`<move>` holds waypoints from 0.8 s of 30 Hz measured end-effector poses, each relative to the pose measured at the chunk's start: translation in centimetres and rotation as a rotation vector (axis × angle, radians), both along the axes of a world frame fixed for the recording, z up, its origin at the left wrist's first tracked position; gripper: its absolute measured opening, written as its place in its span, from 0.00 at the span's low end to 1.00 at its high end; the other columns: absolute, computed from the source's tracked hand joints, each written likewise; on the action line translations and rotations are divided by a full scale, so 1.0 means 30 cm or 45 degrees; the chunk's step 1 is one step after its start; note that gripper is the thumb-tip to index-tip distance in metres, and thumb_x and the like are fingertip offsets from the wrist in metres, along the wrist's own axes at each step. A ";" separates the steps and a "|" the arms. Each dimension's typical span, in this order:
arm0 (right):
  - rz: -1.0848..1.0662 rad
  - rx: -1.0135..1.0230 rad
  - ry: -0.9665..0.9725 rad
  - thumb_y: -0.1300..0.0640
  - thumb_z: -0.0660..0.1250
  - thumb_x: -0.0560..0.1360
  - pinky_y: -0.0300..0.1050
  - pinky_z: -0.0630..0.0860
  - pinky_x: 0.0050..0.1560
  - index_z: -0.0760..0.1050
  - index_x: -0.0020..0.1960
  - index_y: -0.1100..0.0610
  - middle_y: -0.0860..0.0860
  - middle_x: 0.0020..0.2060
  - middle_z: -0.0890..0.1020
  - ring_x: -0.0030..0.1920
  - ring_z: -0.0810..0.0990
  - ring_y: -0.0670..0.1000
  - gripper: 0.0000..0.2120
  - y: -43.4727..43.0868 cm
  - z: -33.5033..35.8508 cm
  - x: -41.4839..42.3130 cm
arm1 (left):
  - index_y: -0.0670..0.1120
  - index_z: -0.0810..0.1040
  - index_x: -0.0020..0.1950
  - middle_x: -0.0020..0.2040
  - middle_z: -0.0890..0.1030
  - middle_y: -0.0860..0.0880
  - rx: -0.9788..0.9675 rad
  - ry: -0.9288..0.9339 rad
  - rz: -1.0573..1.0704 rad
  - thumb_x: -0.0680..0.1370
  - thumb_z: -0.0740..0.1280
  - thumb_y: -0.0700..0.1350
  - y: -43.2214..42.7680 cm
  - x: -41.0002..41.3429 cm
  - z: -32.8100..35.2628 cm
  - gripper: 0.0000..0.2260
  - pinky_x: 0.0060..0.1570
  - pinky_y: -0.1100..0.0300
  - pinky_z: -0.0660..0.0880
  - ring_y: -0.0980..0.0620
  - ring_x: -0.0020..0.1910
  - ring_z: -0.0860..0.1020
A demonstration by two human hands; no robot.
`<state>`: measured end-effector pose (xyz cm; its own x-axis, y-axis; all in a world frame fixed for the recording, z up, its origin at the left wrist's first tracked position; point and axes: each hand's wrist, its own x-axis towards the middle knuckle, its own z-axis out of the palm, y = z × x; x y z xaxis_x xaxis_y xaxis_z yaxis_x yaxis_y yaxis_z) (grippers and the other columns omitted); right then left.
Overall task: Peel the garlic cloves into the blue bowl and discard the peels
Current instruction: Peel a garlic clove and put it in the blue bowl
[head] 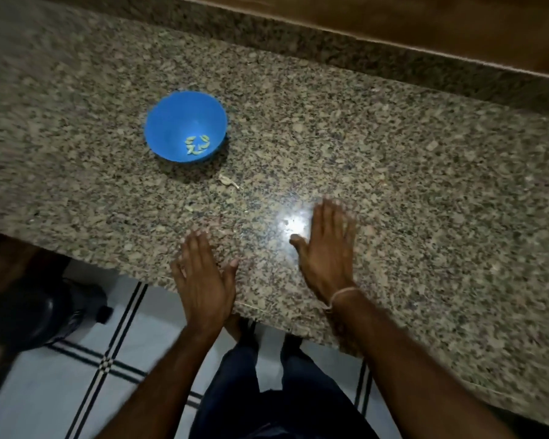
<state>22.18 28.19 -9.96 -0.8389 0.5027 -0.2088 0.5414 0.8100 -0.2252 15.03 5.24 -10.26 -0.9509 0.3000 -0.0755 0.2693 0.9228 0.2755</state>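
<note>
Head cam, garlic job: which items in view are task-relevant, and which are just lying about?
Job:
- blue bowl
- peeled cloves inside it
- peel scrap on the counter beside the bowl
- left hand and right hand, both flat, holding nothing

Lying about:
- granite counter
- dark container on the floor
- wrist thread

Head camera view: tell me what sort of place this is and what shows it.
Most likely a home kitchen: a speckled granite countertop, a blue bowl holding peeled garlic cloves with a scrap of peel lying beside it, and a tiled floor below.
</note>
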 end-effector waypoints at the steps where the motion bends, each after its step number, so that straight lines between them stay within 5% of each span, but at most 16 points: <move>1: 0.106 -0.005 0.013 0.32 0.40 0.84 0.63 0.35 0.82 0.38 0.85 0.59 0.56 0.84 0.38 0.83 0.33 0.56 0.41 -0.043 0.002 -0.044 | 0.42 0.53 0.84 0.84 0.54 0.42 -0.012 -0.020 -0.005 0.84 0.50 0.62 -0.005 -0.002 -0.002 0.34 0.79 0.39 0.47 0.43 0.83 0.52; 6: 0.585 -0.065 0.113 0.35 0.45 0.86 0.65 0.41 0.82 0.43 0.85 0.59 0.54 0.84 0.41 0.84 0.37 0.55 0.38 -0.217 0.021 -0.153 | 0.45 0.51 0.85 0.85 0.50 0.46 0.004 -0.044 -0.026 0.84 0.46 0.64 -0.048 -0.023 0.004 0.34 0.80 0.40 0.46 0.47 0.84 0.49; 11: 0.117 -0.033 0.006 0.33 0.40 0.83 0.63 0.37 0.82 0.37 0.85 0.57 0.54 0.84 0.37 0.83 0.33 0.54 0.40 -0.048 0.021 -0.110 | 0.43 0.51 0.84 0.84 0.51 0.44 0.000 -0.040 0.065 0.82 0.37 0.68 -0.079 -0.033 0.008 0.39 0.79 0.44 0.39 0.46 0.83 0.49; 19: 0.631 0.001 0.034 0.35 0.44 0.86 0.68 0.42 0.81 0.43 0.85 0.58 0.54 0.84 0.40 0.84 0.35 0.55 0.37 -0.273 0.018 -0.227 | 0.51 0.54 0.84 0.85 0.52 0.46 -0.084 -0.039 -0.099 0.85 0.49 0.56 -0.076 -0.060 -0.003 0.28 0.77 0.34 0.49 0.43 0.83 0.50; 24: 0.427 -0.054 -0.020 0.34 0.39 0.86 0.66 0.35 0.81 0.33 0.84 0.56 0.53 0.83 0.32 0.82 0.28 0.54 0.37 -0.213 0.060 -0.131 | 0.50 0.56 0.84 0.84 0.54 0.44 -0.090 -0.044 0.032 0.85 0.45 0.62 -0.126 -0.059 0.010 0.30 0.77 0.38 0.44 0.42 0.83 0.51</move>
